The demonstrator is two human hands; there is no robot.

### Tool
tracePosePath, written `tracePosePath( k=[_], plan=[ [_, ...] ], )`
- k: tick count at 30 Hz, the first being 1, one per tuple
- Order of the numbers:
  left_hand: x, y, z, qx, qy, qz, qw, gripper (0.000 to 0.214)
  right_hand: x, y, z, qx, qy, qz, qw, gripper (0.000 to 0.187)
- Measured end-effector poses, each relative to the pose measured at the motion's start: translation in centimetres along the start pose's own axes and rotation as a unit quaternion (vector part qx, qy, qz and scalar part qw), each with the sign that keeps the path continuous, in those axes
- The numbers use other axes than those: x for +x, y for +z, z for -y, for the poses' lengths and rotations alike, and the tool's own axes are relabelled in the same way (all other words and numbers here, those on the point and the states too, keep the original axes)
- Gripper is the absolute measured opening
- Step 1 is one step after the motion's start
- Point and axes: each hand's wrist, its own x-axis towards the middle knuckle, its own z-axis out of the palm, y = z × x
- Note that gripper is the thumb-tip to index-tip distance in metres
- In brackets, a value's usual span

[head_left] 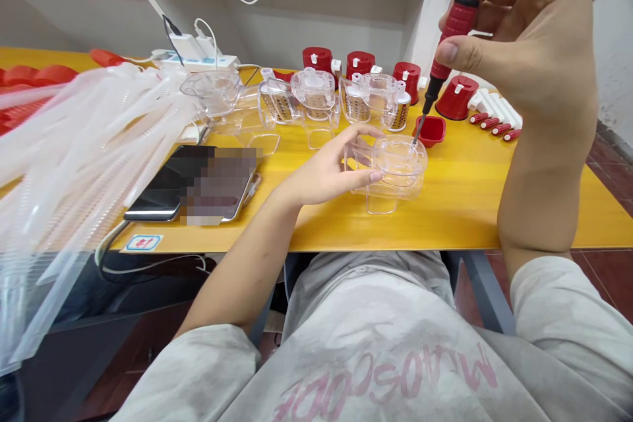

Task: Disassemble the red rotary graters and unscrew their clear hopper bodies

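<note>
Near the table's front edge, my left hand (331, 171) grips a clear plastic housing (399, 168) by its left side, thumb in front and fingers behind. My right hand (529, 33) is raised at the upper right, closed around a screwdriver (455, 25) with a red and black handle. The screwdriver slants down to the left, and its tip meets the right part of the housing's round top rim. Whether a screw sits under the tip is too small to tell. Just behind the housing is a small red tray (431, 131).
More clear housings (314, 89) stand behind, with perforated white drums (399, 105) and red cups (455, 97). White handles with red ends (499, 120) lie at right. Phones (171, 183), a power strip (225, 62) and long clear plastic strips (93, 138) fill the left.
</note>
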Motion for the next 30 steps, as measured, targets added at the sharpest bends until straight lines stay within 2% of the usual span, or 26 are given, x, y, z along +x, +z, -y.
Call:
tracePosePath(
  k=[4, 8, 11, 15, 22, 26, 30],
  plan=[
    [0.04, 0.00, 0.02, 0.000, -0.003, 0.000, 1.000, 0.081, -0.55, -0.04, 0.77, 0.043, 0.032, 0.013, 0.998, 0.055],
    [0.03, 0.06, -0.14, -0.011, -0.009, 0.000, 1.000, 0.080, -0.69, 0.10, 0.65, 0.064, 0.034, 0.005, 0.997, 0.050],
    [0.01, 0.09, -0.13, -0.014, -0.010, 0.003, 1.000, 0.078, -0.71, 0.18, 0.42, 0.027, 0.037, 0.009, 0.999, 0.043],
    [0.02, 0.08, -0.05, -0.010, -0.003, 0.000, 1.000, 0.077, -0.63, 0.17, 0.12, -0.046, 0.003, -0.003, 0.999, 0.045],
    [0.05, 0.08, -0.20, -0.008, -0.001, 0.000, 1.000, 0.077, -0.86, -0.17, 0.90, 0.022, 0.039, 0.012, 0.999, 0.062],
    [0.01, 0.06, -0.02, -0.011, -0.004, -0.003, 1.000, 0.078, -0.95, -0.07, 0.91, 0.051, 0.029, 0.032, 0.998, 0.052],
    [-0.01, 0.02, 0.09, -0.009, -0.006, 0.001, 1.000, 0.079, -0.85, 0.20, 0.29, -0.002, 0.031, 0.015, 0.999, 0.052]
  ],
)
